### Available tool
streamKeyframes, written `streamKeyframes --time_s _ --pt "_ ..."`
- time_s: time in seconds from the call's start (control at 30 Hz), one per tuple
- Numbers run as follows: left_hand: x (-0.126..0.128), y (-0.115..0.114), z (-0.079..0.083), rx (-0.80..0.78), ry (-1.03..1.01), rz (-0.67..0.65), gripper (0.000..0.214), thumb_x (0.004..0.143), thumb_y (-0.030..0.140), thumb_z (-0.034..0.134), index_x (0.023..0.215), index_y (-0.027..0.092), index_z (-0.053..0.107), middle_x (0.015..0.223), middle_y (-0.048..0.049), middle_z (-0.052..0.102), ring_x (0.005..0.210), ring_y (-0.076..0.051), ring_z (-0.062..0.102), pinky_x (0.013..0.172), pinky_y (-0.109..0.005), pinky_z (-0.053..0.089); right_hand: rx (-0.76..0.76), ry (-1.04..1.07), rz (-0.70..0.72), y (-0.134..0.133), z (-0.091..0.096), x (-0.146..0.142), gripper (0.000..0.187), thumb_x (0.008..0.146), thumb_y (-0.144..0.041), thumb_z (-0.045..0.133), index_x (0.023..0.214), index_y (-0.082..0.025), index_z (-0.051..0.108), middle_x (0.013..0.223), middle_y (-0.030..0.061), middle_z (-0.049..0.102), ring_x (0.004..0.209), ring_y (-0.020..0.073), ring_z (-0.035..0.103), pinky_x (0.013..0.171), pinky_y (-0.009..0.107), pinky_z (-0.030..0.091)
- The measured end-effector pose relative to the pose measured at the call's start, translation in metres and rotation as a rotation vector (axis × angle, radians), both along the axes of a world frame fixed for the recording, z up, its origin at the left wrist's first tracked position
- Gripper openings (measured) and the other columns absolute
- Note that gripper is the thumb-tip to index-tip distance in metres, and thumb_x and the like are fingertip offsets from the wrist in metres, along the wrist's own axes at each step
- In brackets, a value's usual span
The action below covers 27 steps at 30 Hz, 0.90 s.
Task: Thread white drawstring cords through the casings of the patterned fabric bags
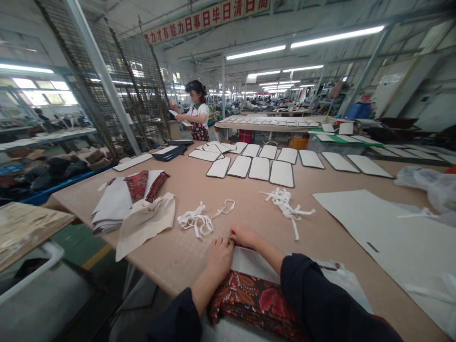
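My left hand (219, 256) lies palm down on a red patterned fabric piece (249, 297) with a white lining (249, 261) at the table's near edge. Its fingers are together and press on the cloth's far edge. My right hand (242, 235) meets it from the right, fingers curled and pinching the same edge. A tangle of white straps (197, 221) lies just beyond my hands. A second bunch of white straps (287, 202) lies farther right.
A stack of cream and red fabric pieces (131, 204) sits at left. Rows of white padded panels (260, 166) cover the far table. A large white sheet (384, 228) lies at right. A person (195, 114) stands at the far end holding a panel.
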<state>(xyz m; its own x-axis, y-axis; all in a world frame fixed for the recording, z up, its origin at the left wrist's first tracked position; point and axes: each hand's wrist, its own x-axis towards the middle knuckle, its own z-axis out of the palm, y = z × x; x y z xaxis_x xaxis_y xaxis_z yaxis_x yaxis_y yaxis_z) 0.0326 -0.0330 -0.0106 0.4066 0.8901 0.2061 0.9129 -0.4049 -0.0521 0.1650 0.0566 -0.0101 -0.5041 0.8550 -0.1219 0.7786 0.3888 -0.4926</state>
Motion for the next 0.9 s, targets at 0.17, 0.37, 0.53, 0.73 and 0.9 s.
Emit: streamKeyframes --time_s 0.17,0.37,0.53,0.73,0.9 --pt "-0.001 0.004 0.002 0.036 0.009 -0.103 0.026 0.085 0.016 0.040 0.106 0.018 0.055 0.108 -0.0078 0.053 0.100 -0.022 0.044 0.093 -0.043 0.029 0.015 -0.016 -0.063 0.000 0.005 -0.001 0.012 0.073 -0.014 0.053 0.083 -0.013 0.059 0.080 0.0058 0.062 0.070 0.0140 0.052 0.059 0.022 0.033" --pt "-0.001 0.007 0.009 -0.012 -0.033 -0.152 0.026 0.083 0.014 0.041 0.103 0.018 0.057 0.103 -0.0068 0.058 0.102 -0.021 0.046 0.101 -0.046 0.018 0.129 -0.015 0.002 -0.040 0.009 0.025 0.019 0.083 -0.015 0.042 0.088 -0.015 0.060 0.094 0.0075 0.059 0.086 0.0165 0.051 0.073 0.024 0.035" --pt "-0.006 0.009 0.019 -0.091 -0.049 -0.143 0.029 0.081 0.015 0.045 0.107 0.021 0.056 0.113 -0.0056 0.056 0.103 -0.021 0.046 0.100 -0.046 0.021 0.158 -0.129 0.033 -0.086 0.013 0.112 0.023 0.084 -0.019 0.040 0.088 -0.019 0.063 0.092 0.0065 0.059 0.092 0.0187 0.049 0.079 0.025 0.034" --pt "0.013 0.016 0.031 -0.141 0.013 -0.164 0.024 0.082 0.019 0.047 0.104 0.022 0.058 0.108 -0.0068 0.058 0.105 -0.024 0.047 0.097 -0.050 0.022 0.004 -0.189 -0.247 -0.097 0.018 0.204 0.018 0.073 -0.017 0.051 0.088 -0.016 0.061 0.091 0.0067 0.060 0.083 0.0173 0.053 0.071 0.025 0.036" --pt "0.048 0.022 0.028 -0.249 -0.043 -0.264 0.031 0.086 0.027 0.045 0.116 0.023 0.050 0.121 -0.0063 0.052 0.115 -0.022 0.040 0.099 -0.048 0.022 -0.189 -0.209 -0.350 -0.094 0.028 0.206 0.015 0.064 -0.017 0.058 0.079 -0.015 0.060 0.074 0.0033 0.061 0.066 0.0143 0.052 0.056 0.022 0.033"
